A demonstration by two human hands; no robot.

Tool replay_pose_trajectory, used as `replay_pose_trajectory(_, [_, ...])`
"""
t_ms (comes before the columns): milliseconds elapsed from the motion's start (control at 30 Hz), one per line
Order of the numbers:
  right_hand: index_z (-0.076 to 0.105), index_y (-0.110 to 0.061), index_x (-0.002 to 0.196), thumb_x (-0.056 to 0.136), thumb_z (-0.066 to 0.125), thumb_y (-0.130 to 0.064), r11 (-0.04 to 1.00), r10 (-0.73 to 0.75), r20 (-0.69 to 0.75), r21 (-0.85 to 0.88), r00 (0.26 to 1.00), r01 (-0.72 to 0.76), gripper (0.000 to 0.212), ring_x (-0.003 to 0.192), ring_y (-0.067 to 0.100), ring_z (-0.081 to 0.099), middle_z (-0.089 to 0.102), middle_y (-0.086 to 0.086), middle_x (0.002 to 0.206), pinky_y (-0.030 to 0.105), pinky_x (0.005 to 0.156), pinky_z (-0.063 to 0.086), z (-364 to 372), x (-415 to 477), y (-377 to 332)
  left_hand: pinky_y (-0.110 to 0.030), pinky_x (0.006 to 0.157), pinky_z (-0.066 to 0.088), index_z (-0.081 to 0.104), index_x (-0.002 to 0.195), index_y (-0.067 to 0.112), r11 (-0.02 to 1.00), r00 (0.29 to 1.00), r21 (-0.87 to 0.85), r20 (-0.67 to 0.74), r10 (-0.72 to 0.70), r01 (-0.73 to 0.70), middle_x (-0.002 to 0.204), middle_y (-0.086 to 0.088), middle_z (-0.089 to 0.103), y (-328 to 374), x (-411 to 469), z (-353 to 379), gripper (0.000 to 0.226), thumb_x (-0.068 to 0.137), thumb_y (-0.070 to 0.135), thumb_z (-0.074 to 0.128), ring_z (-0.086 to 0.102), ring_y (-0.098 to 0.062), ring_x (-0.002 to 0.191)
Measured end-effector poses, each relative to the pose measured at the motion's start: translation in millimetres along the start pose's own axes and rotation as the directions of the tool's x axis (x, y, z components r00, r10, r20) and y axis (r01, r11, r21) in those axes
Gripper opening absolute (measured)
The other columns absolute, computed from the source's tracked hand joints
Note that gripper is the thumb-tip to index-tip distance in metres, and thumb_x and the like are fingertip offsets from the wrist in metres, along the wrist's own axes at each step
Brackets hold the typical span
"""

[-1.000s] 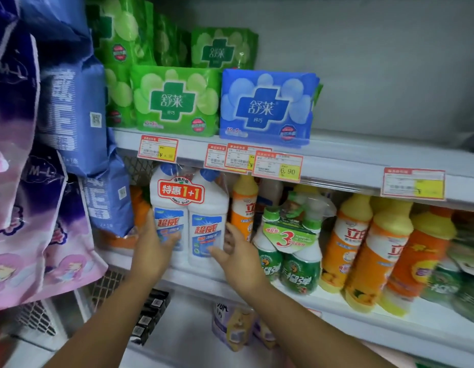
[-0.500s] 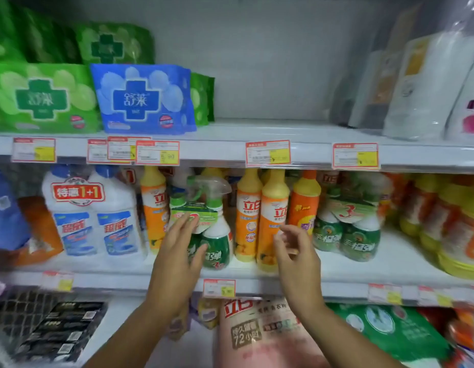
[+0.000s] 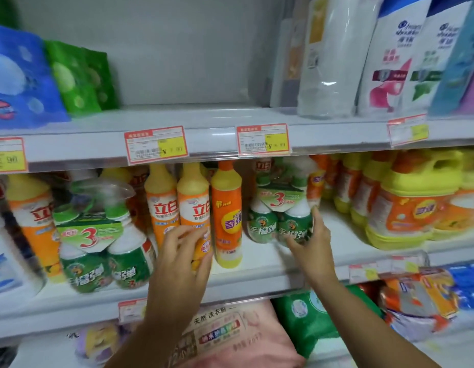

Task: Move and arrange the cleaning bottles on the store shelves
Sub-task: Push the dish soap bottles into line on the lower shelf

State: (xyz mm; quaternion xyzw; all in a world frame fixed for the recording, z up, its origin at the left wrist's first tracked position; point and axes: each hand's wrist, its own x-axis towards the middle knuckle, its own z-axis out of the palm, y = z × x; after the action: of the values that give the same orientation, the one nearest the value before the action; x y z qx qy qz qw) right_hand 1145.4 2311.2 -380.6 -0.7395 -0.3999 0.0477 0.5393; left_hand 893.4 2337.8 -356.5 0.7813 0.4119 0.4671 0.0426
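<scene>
Cleaning bottles stand in a crowded row on the white metal middle shelf (image 3: 259, 266); the tall orange plastic bottle with a yellow foot (image 3: 226, 208), near the row's middle, serves as the marker. Touching its left side stands the yellow-capped orange-and-white plastic bottle (image 3: 192, 205); right of the marker, past a bare strip of shelf, sits the banded pack of green-and-white spray bottles (image 3: 267, 221); far left of the marker a second green-and-white banded pack (image 3: 98, 248) leans toward the front lip; well right of the marker, beyond another narrow gap, sit squat yellow-and-orange plastic jugs (image 3: 405, 208). Bare shelf runs from the marker's foot to the front lip; the white upper shelf edge with red-and-yellow price tags (image 3: 156, 144) hangs close over the caps, leaving little room overhead. The left hand (image 3: 183, 253) reaches up from below and left of the marker; its fingers curl round the lower body of the yellow-capped bottle, thumb on the side toward the marker, grasping it. The right hand (image 3: 310, 243) comes from below and right of the marker, wrist over the lip; it grasps the pack's right-hand bottle, thumb across the front, index finger straight up its far side. Under the marker, one shelf down, lies a pink plastic bag (image 3: 230, 338).
</scene>
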Motion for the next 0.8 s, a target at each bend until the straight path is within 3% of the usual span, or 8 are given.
replay_pose_trajectory(100, [0.029, -0.034, 0.143, 0.073, 0.079, -0.017, 1.0, 0.011, 0.056, -0.007, 0.998, -0.011, 0.087, 0.106, 0.026, 0.057, 0.051, 0.01, 0.12, 0.037, 0.089, 0.049, 4, 15, 5, -0.03, 0.081, 0.044, 0.056, 0.112, 0.018, 0.998, 0.998, 0.018, -0.005, -0.064, 0.064, 0.114, 0.002, 0.045, -1, 0, 6, 0.045, 0.071, 0.018, 0.076, 0.043, -0.008, 0.1])
replay_pose_trajectory(267, [0.035, -0.03, 0.138, 0.073, 0.079, -0.015, 0.999, -0.027, 0.106, -0.014, 0.994, 0.028, 0.079, 0.103, 0.027, 0.059, 0.052, 0.008, 0.122, 0.035, 0.084, 0.047, 29, 20, -11, -0.025, 0.079, 0.04, 0.055, 0.105, 0.019, 0.994, 0.994, 0.039, 0.032, -0.107, 0.106, 0.107, 0.012, 0.038, -14, -2, 9, 0.04, 0.071, 0.022, 0.077, 0.047, -0.009, 0.096])
replay_pose_trajectory(400, [0.035, -0.03, 0.138, 0.074, 0.076, -0.011, 0.993, -0.093, 0.215, 0.093, 0.972, 0.075, 0.078, 0.115, 0.024, 0.056, 0.05, 0.006, 0.133, 0.043, 0.095, 0.049, 54, 21, -21, -0.026, 0.074, 0.04, 0.055, 0.1, 0.018, 0.989, 0.989, 0.057, 0.045, -0.142, 0.139, 0.105, 0.009, 0.041, -24, -3, 8, 0.036, 0.071, 0.021, 0.077, 0.05, -0.012, 0.092])
replay_pose_trajectory(467, [0.033, -0.029, 0.142, 0.077, 0.072, -0.006, 0.984, -0.117, 0.309, 0.166, 0.944, 0.068, 0.078, 0.119, 0.02, 0.054, 0.051, 0.001, 0.135, 0.036, 0.099, 0.047, 59, 21, -25, -0.026, 0.071, 0.04, 0.053, 0.097, 0.019, 0.987, 0.987, 0.06, 0.05, -0.151, 0.148, 0.103, 0.009, 0.043, -27, -4, 7, 0.034, 0.071, 0.021, 0.076, 0.049, -0.01, 0.091])
replay_pose_trajectory(567, [0.029, -0.027, 0.146, 0.088, 0.062, -0.005, 0.97, -0.104, 0.462, 0.242, 0.88, -0.012, 0.07, 0.119, 0.007, 0.048, 0.047, -0.013, 0.126, 0.01, 0.088, 0.04, 56, 13, -35, -0.026, 0.07, 0.04, 0.05, 0.097, 0.021, 0.985, 0.983, 0.053, 0.085, -0.166, 0.162, 0.103, 0.008, 0.044, -34, -8, 7, 0.034, 0.074, 0.023, 0.075, 0.05, -0.009, 0.089])
replay_pose_trajectory(667, [0.031, -0.027, 0.145, 0.093, 0.052, -0.006, 0.959, -0.081, 0.485, 0.277, 0.871, -0.065, 0.06, 0.116, 0.004, 0.042, 0.045, -0.012, 0.124, 0.02, 0.091, 0.037, 46, 5, -40, -0.028, 0.073, 0.044, 0.047, 0.103, 0.024, 0.973, 0.964, 0.008, 0.135, -0.228, 0.229, 0.106, 0.008, 0.045, -36, -11, 7, 0.037, 0.076, 0.026, 0.073, 0.053, -0.007, 0.091])
replay_pose_trajectory(800, [0.037, -0.028, 0.14, 0.089, 0.052, -0.004, 0.968, -0.066, 0.536, 0.239, 0.842, -0.076, 0.058, 0.117, 0.011, 0.049, 0.05, -0.009, 0.122, 0.031, 0.1, 0.042, 35, -9, -41, -0.028, 0.077, 0.044, 0.043, 0.116, 0.023, 0.956, 0.945, -0.048, 0.175, -0.276, 0.288, 0.112, 0.01, 0.046, -33, -13, 7, 0.048, 0.077, 0.026, 0.071, 0.055, -0.004, 0.092])
